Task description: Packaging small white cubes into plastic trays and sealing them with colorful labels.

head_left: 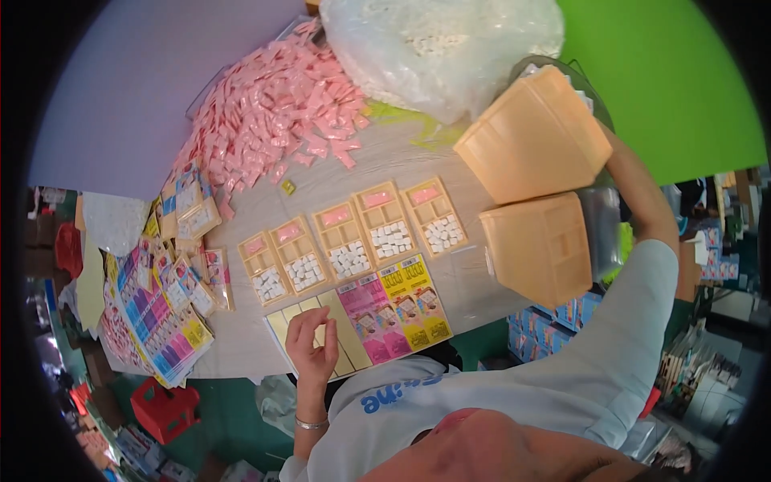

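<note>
A grey table (393, 165) spans the scene, with a big clear plastic bag (442, 52) at its far edge and a heap of pink packets (273, 100) far left. Two stacks of tan trays (538, 136) stand at right; the right hand is hidden behind the farther one, its state unclear. A printed sheet (393, 315) lies near, five filled trays (373, 217) just beyond. Over the sheet's left part, the left hand (312, 345) curls loosely; whether its fingertips meet, I cannot tell. White cubes (391, 239) sit in each filled tray's near part.
</note>
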Demonstrator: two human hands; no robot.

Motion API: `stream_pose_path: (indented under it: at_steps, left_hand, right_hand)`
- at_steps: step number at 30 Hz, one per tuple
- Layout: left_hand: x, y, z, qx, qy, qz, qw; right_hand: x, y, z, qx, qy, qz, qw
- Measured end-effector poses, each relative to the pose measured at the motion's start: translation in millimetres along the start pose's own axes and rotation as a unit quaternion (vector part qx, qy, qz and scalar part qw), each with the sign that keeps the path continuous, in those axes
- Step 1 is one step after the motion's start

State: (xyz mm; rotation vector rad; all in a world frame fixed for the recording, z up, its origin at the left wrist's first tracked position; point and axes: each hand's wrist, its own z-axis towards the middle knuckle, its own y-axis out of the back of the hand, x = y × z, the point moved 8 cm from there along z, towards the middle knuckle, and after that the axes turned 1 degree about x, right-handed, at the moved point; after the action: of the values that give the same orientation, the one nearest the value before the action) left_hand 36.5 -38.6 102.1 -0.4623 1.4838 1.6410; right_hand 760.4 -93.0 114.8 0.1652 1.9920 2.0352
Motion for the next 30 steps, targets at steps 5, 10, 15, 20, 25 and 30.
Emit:
stream_pose_path:
  at_steps: [5, 10, 15, 20, 25, 30]
  left_hand:
    - [-14, -25, 14, 0.022, -0.029, -0.038, 0.999]
    - [-20, -38, 12, 0.056, -0.071, -0.058, 0.994]
    - [-19, -21, 1, 0.073, -0.096, -0.037, 0.992]
    - [-11, -1, -10, 0.044, -0.103, -0.034, 0.993]
    - [-6, 10, -25, 0.036, -0.112, -0.036, 0.992]
    - [-5, 19, -23, 0.05, -0.14, -0.047, 0.988]
  right_hand:
    - [19, 1, 44, 0.066, -0.038, 0.098, 0.992]
    - [46, -14, 117, 0.111, -0.071, 0.184, 0.974]
    - [50, -25, 183, 0.137, -0.125, 0.266, 0.946]
    - [-10, 34, 170, 0.021, -0.061, 0.163, 0.984]
    - [-56, 89, 137, -0.125, -0.155, 0.356, 0.913]
    - [-31, 220, 132, -0.167, -0.142, 0.348, 0.911]
